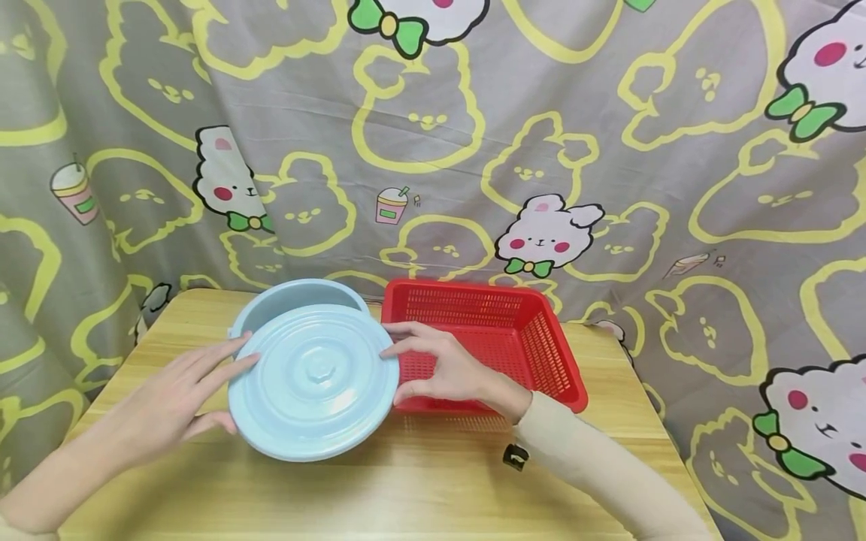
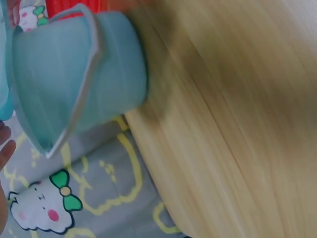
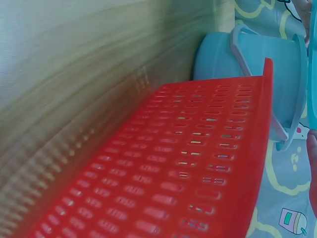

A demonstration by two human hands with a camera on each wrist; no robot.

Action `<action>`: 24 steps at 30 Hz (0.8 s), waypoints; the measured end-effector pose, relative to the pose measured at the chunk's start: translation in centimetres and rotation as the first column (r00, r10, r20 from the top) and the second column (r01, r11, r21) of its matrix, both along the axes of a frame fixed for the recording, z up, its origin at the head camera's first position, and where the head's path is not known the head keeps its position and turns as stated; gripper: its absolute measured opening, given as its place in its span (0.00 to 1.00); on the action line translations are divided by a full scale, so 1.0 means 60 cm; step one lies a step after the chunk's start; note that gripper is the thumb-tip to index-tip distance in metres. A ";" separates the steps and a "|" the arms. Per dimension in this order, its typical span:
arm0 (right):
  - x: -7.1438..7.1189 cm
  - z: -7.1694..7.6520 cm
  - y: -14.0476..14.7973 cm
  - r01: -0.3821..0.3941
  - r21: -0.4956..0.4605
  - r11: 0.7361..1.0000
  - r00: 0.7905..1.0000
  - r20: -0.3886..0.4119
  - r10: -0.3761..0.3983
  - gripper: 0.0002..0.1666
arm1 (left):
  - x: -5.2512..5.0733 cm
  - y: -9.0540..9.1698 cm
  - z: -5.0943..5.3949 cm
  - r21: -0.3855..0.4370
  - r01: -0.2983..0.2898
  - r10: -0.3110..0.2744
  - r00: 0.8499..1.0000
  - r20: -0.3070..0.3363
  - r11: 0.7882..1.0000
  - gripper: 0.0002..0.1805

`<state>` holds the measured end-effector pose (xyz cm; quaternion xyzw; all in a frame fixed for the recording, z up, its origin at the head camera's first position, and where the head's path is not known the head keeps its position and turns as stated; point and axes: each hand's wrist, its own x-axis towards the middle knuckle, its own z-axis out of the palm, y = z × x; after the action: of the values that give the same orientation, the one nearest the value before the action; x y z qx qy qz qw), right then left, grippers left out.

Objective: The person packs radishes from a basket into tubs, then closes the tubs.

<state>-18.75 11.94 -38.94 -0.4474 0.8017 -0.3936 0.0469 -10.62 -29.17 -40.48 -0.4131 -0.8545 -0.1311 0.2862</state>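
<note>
A light blue round bucket lid (image 1: 314, 383) with a small central knob is tilted, its top towards me. It is in front of and partly over the mouth of a light blue bucket (image 1: 298, 294). My left hand (image 1: 169, 398) holds the lid's left rim, fingers on top and thumb lower down. On the opposite side, my right hand (image 1: 446, 364) pinches the right rim between fingers and thumb. In the left wrist view the bucket (image 2: 74, 74) stands on the table with its handle (image 2: 89, 74) hanging down its side. The lid hides most of the bucket's front in the head view.
A red slotted plastic basket (image 1: 541, 353) stands right of the bucket, below my right forearm. Both rest on a wooden table (image 1: 433, 488). A patterned grey curtain (image 1: 433, 150) hangs behind and at the sides. A small black object (image 1: 516, 456) sits by my right sleeve.
</note>
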 end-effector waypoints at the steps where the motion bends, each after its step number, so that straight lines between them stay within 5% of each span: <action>1: -0.002 -0.001 -0.004 0.002 0.002 1.000 1.000 0.010 -0.003 0.35 | -0.002 -0.003 -0.002 -0.001 0.000 0.000 1.000 0.000 1.000 0.47; 13: -0.030 -0.006 -0.039 0.016 0.058 0.998 1.000 0.014 -0.017 0.33 | -0.024 -0.034 -0.023 0.044 0.034 -0.033 0.999 -0.034 0.998 0.42; 24: -0.060 0.000 -0.057 0.020 0.121 0.992 0.994 -0.110 -0.006 0.33 | -0.045 -0.046 -0.027 0.013 -0.042 0.043 0.998 -0.049 0.999 0.43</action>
<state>-22.37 8.53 -38.97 -0.4593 0.8285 -0.3190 0.0279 -13.32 -31.91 -42.12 -0.3961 -0.8551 -0.1201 0.3123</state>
